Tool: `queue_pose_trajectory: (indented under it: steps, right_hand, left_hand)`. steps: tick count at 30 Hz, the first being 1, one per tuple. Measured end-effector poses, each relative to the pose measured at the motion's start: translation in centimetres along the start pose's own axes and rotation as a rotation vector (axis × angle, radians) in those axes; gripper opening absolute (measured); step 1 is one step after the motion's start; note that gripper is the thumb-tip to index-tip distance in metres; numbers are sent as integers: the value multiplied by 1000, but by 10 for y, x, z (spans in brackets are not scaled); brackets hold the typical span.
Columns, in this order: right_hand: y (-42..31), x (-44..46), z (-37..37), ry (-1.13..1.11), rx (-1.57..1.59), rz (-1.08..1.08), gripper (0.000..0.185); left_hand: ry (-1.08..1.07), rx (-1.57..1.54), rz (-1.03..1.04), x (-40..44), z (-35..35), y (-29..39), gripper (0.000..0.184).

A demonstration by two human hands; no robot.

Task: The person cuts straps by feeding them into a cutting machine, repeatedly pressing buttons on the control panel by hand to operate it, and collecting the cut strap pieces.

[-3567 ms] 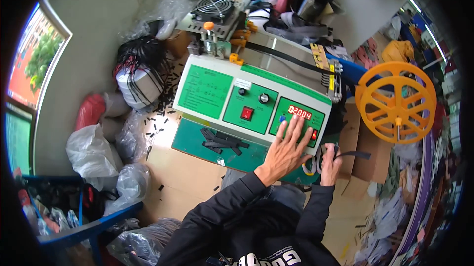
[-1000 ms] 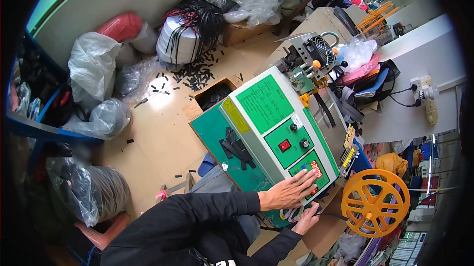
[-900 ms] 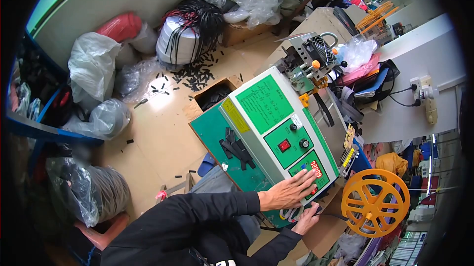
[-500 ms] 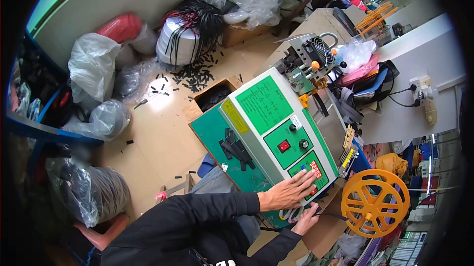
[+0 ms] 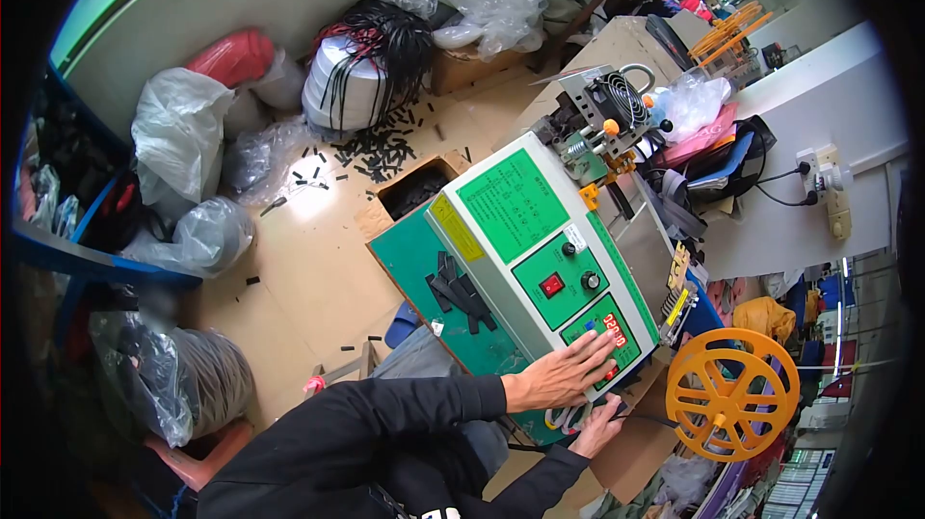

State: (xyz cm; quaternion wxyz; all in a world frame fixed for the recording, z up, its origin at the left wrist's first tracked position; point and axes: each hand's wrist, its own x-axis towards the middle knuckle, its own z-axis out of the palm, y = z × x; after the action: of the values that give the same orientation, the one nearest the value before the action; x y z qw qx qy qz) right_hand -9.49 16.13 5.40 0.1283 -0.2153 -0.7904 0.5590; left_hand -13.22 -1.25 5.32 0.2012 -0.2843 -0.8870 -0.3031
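Observation:
My left hand (image 5: 564, 375) lies flat on the lower end of a white and green machine's panel (image 5: 552, 283), fingers stretched out beside the red digit display (image 5: 615, 331). Just below it in view, my right hand (image 5: 597, 426) is closed at the machine's end, fingertips pinched at a black strip (image 5: 647, 418). That strip runs toward an orange reel (image 5: 732, 396) on the right; part of it is hidden by the fingers. Scissors (image 5: 559, 420) lie partly under my left wrist. Cut black pieces (image 5: 461, 292) lie on the green tabletop (image 5: 409, 247) beside the machine.
An open cardboard box (image 5: 378, 220) stands by the table's far corner. Many black pieces (image 5: 381, 153) are scattered on the floor near a white roll (image 5: 337, 95) draped with black cords. Plastic bags (image 5: 183, 124) line the wall. A power strip (image 5: 836, 196) is mounted at right.
The last digits on the red display have changed, and the orange reel has turned slightly. Both hands stay in place; the view has shifted a little.

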Motion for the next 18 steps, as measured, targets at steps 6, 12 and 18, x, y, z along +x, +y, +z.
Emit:
queue_pose_trajectory:
  steps: [6, 12, 18]
  right_hand:
    - [-2, -1, 0, 5, -22, -8, 38]
    - [-14, -6, 1, 5, -76, 42, 41]
    - [-17, -6, -2, 6, -101, 94, 40]
  left_hand:
    - [6, -12, 0, 0, -1, 0, 79]
    - [23, -5, -7, 0, 2, 0, 79]
    - [28, -42, -11, 4, -7, 0, 74]
